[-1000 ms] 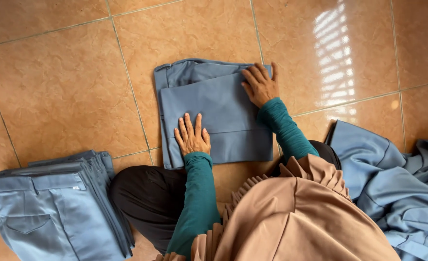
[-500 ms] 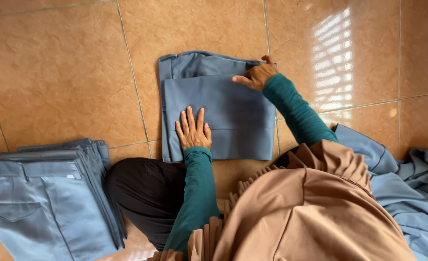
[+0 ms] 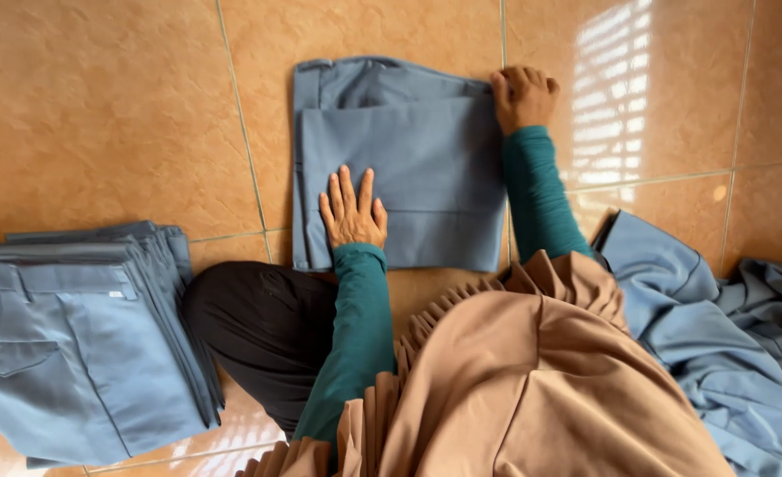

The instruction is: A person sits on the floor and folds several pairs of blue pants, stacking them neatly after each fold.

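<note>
Stack (image 3: 73, 344) of folded blue trousers runs off the left and bottom edges, so its full extent and count can't be told; loose blue heap (image 3: 726, 353) is cut by the right and bottom edges, and its near side is hidden behind the tan pleated cloth (image 3: 532, 389). Left hand (image 3: 353, 212) lies flat and covers part of the folded garment (image 3: 408, 159); right hand (image 3: 523, 95) curls over its far right corner, fingertips hidden at the fold. Layers inside the garment can't be counted, and the tag on the stack is too small to read.
</note>
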